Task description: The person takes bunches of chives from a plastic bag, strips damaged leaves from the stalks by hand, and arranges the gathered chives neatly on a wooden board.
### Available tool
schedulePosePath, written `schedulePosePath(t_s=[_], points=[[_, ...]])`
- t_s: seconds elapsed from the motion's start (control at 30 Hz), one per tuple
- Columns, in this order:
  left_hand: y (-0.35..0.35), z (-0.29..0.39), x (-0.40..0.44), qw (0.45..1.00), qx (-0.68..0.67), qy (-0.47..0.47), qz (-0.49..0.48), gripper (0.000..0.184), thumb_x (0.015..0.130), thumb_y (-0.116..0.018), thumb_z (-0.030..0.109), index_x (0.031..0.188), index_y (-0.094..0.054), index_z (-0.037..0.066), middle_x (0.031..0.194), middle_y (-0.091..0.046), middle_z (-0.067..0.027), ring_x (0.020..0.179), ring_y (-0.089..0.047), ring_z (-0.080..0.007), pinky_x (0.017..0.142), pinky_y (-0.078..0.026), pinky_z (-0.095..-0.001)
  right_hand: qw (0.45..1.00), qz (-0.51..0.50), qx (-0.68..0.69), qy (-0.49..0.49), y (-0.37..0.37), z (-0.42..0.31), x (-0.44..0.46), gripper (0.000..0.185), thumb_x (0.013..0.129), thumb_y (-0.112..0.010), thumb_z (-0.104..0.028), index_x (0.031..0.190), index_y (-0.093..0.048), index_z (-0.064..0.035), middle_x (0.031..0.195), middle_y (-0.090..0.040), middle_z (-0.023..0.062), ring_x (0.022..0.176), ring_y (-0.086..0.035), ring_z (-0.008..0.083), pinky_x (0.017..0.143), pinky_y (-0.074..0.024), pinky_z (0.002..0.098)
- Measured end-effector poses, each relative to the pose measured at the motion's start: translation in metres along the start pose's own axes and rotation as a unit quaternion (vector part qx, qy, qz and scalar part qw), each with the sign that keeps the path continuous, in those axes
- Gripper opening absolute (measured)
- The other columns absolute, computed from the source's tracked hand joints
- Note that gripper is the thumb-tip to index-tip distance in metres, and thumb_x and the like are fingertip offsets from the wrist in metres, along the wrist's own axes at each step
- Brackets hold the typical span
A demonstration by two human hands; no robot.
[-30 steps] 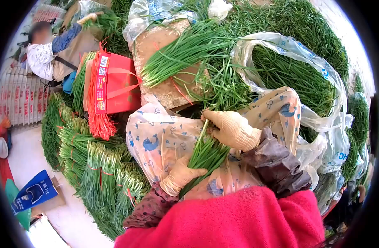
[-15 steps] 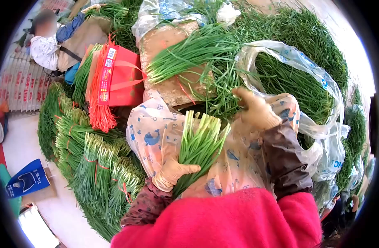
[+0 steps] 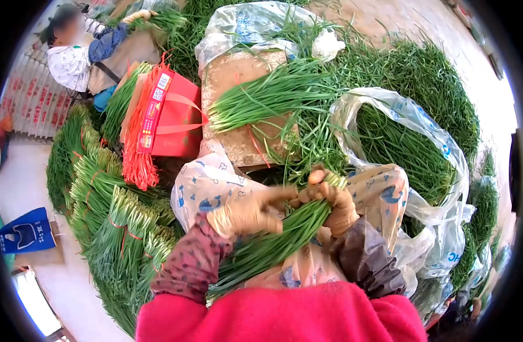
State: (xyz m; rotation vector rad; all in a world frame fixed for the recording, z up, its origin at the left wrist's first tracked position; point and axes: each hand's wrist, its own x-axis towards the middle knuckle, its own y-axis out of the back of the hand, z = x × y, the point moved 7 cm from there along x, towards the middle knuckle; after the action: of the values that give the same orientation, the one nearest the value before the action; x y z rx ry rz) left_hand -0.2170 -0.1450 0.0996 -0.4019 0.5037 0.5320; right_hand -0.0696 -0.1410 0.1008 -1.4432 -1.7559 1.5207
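Note:
Across my lap lies a bunch of garlic chives [image 3: 284,236], its pale cut ends at the upper right and its leaves trailing to the lower left. My right hand [image 3: 336,200], in a tan glove with bare fingertips, wraps round the bunch near the cut ends. Just left of it, my gloved left hand [image 3: 247,215] is blurred by motion, its fingers stretched out above the chives. A patterned translucent apron [image 3: 201,185] covers my knees. Beyond them, a loose pile of chives [image 3: 261,100] rests on a worn board [image 3: 216,68].
Left of the board stands a red box [image 3: 179,119] with red ties [image 3: 139,168] hanging from it. Several tied chive bundles [image 3: 116,228] are stacked at my left. A plastic bag [image 3: 458,165] of loose chives lies right. Another person [image 3: 70,57] sits at the upper left.
The chive bunch has gone from my left hand to my right, its cut ends now pointing right. My left hand has let go and moved up; my right has come down onto the bunch.

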Motion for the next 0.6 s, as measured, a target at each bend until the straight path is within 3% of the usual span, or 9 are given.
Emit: schedulePosePath(t_s=[0.03, 0.07, 0.13, 0.27, 0.4, 0.43, 0.53, 0.57, 0.6], points=[[0.025, 0.001, 0.014, 0.974, -0.168, -0.114, 0.096, 0.089, 0.069, -0.082, 0.021, 0.143, -0.035, 0.008, 0.123, -0.052, -0.0053, 0.099, -0.053, -0.0123, 0.09, -0.045, -0.0307, 1.0, -0.003, 0.024, 0.018, 0.005, -0.006, 0.001, 0.034, 0.08, -0.073, -0.021, 0.104, -0.056, -0.0052, 0.077, -0.055, 0.0032, 0.074, -0.056, 0.0194, 0.077, -0.0526, 0.0451], [0.045, 0.011, 0.026, 0.974, 0.011, -0.14, 0.178, 0.094, 0.068, -0.082, 0.02, 0.146, -0.03, 0.011, 0.132, -0.044, -0.0082, 0.104, -0.053, -0.0185, 0.093, -0.044, -0.0356, 1.0, 0.014, 0.014, 0.021, 0.012, -0.011, 0.001, 0.033, 0.08, -0.073, -0.022, 0.104, -0.056, -0.006, 0.073, -0.052, 0.0021, 0.074, -0.054, 0.0208, 0.076, -0.0519, 0.0479], [0.084, 0.031, 0.044, 0.839, 0.391, -0.084, 0.369, 0.105, 0.067, -0.082, 0.018, 0.151, -0.019, 0.017, 0.151, -0.029, -0.0139, 0.114, -0.053, -0.031, 0.099, -0.043, -0.0453, 0.999, 0.026, 0.016, 0.017, 0.009, -0.012, 0.002, 0.033, 0.081, -0.072, -0.021, 0.104, -0.056, -0.0061, 0.072, -0.051, 0.0018, 0.073, -0.053, 0.021, 0.076, -0.0515, 0.0481], [0.098, 0.012, 0.118, 0.809, 0.489, 0.085, 0.316, 0.115, 0.068, -0.081, 0.041, 0.152, -0.003, 0.026, 0.159, -0.009, -0.0098, 0.123, -0.044, -0.0393, 0.095, -0.042, -0.0517, 0.999, 0.033, 0.029, -0.001, 0.019, -0.008, 0.006, 0.032, 0.08, -0.072, -0.018, 0.105, -0.056, -0.0052, 0.073, -0.05, 0.0023, 0.073, -0.052, 0.021, 0.074, -0.0486, 0.0454], [0.091, 0.004, 0.156, 0.775, 0.523, 0.175, 0.307, 0.116, 0.066, -0.081, 0.045, 0.152, -0.006, 0.023, 0.157, -0.016, -0.0115, 0.127, -0.04, -0.0413, 0.095, -0.04, -0.0523, 0.998, 0.048, 0.039, -0.003, 0.021, -0.009, 0.008, 0.031, 0.08, -0.071, -0.017, 0.105, -0.056, -0.0049, 0.074, -0.05, 0.0021, 0.073, -0.051, 0.0213, 0.074, -0.0476, 0.0458], [0.086, -0.003, 0.165, 0.762, 0.541, 0.157, 0.32, 0.112, 0.067, -0.081, 0.042, 0.151, -0.012, 0.016, 0.152, -0.028, -0.0134, 0.123, -0.043, -0.0386, 0.092, -0.042, -0.0523, 0.998, 0.048, 0.041, -0.007, 0.022, -0.009, 0.009, 0.031, 0.08, -0.071, -0.017, 0.105, -0.056, -0.0049, 0.074, -0.05, 0.0021, 0.073, -0.051, 0.0213, 0.074, -0.0476, 0.0458], [0.064, -0.012, 0.177, 0.654, 0.617, 0.093, 0.428, 0.048, 0.088, -0.049, 0.011, 0.135, -0.043, 0.007, 0.126, -0.049, -0.0167, 0.094, -0.058, -0.0281, 0.073, -0.052, -0.041, 0.996, 0.079, 0.042, -0.014, 0.021, -0.011, 0.011, 0.03, 0.08, -0.07, -0.013, 0.105, -0.057, -0.0051, 0.074, -0.052, 0.0025, 0.072, -0.052, 0.0215, 0.073, -0.0482, 0.0428], [0.055, -0.029, 0.19, 0.729, 0.571, 0.117, 0.359, 0.041, 0.087, -0.051, 0.012, 0.128, -0.047, 0.005, 0.111, -0.053, -0.0149, 0.09, -0.059, -0.026, 0.07, -0.052, -0.0348, 0.996, 0.078, 0.043, -0.015, 0.024, -0.011, 0.011, 0.03, 0.08, -0.07, -0.013, 0.105, -0.057, -0.0051, 0.074, -0.052, 0.0025, 0.072, -0.052, 0.0215, 0.073, -0.0482, 0.0428], [0.041, -0.042, 0.195, 0.734, 0.573, 0.089, 0.352, 0.035, 0.087, -0.051, 0.012, 0.121, -0.049, 0.002, 0.104, -0.053, -0.0133, 0.087, -0.06, -0.0252, 0.069, -0.053, -0.0325, 0.997, 0.072, 0.036, -0.022, 0.029, -0.008, 0.012, 0.03, 0.08, -0.07, -0.013, 0.105, -0.057, -0.0048, 0.074, -0.052, 0.0026, 0.072, -0.052, 0.0214, 0.073, -0.0485, 0.0411]])
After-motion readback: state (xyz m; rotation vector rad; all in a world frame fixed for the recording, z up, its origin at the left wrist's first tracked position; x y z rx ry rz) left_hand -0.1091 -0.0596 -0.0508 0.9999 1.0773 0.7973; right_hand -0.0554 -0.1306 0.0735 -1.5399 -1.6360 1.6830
